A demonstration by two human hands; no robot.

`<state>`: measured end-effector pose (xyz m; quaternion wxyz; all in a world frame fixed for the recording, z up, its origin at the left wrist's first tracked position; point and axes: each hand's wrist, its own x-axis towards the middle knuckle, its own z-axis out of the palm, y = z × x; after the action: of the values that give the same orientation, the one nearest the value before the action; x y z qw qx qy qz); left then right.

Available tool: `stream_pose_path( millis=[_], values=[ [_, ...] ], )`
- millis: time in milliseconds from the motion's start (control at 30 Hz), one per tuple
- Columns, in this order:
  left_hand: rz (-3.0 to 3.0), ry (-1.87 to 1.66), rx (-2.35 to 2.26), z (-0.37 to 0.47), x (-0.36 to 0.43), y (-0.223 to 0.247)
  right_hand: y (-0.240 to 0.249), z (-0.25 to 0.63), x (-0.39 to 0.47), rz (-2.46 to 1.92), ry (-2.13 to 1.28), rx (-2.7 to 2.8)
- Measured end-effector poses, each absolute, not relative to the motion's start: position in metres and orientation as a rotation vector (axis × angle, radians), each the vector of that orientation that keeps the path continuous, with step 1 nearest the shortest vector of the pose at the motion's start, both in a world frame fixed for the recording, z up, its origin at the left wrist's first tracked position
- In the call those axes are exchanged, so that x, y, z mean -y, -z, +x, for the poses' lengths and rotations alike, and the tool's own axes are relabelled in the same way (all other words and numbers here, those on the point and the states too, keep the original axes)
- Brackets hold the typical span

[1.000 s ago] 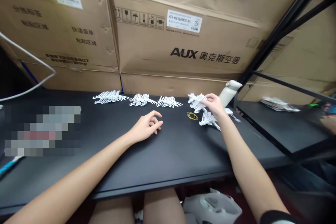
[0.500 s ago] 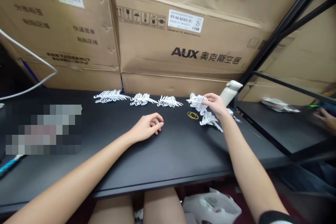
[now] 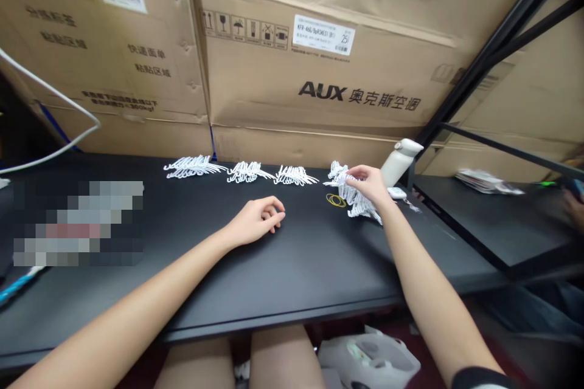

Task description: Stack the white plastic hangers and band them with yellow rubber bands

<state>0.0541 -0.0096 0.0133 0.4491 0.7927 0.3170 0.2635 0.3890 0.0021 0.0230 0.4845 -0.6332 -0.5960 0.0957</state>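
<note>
My left hand rests on the black tabletop, fingers loosely curled with a gap to the thumb, holding nothing. At the right, my right hand pinches at a pile of small white hooked pieces, thin and plastic-looking. Its fingertips partly cover the pieces. A smaller white clump lies just behind. Beside the pile is a loop of yellow rubber bands. Along the back stand three separate bunches of the same white pieces: a left bunch, a middle bunch and a right bunch.
Large cardboard boxes wall off the back. A white bottle and a small white object stand behind my right hand. Black metal bars rise at the right. Another person's hand shows at the right edge.
My right hand has shifted slightly left and down over the white pile, and the pieces under it have bunched closer together. My left hand stays in place.
</note>
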Motion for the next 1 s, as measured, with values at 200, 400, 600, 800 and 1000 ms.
stream_pose_path(
  millis=[200,400,600,800,1000],
  values=[
    [1.964,-0.648,-0.791,0.054,0.009,-0.013,-0.027,0.378,0.002,-1.599,0.041,1.449],
    [1.976,-0.642,-0.788,0.054,0.008,-0.012,-0.03,0.338,0.016,-1.66,0.087,1.729],
    [1.984,-0.65,-0.784,0.054,0.008,-0.011,-0.014,0.332,0.017,-2.03,-0.091,1.966],
    [1.979,-0.658,-0.783,0.053,0.009,-0.01,-0.013,0.336,0.016,-2.11,-0.132,1.914],
    [1.983,-0.652,-0.783,0.053,0.008,-0.011,-0.02,0.331,0.017,-1.937,-0.395,1.822]
  ],
)
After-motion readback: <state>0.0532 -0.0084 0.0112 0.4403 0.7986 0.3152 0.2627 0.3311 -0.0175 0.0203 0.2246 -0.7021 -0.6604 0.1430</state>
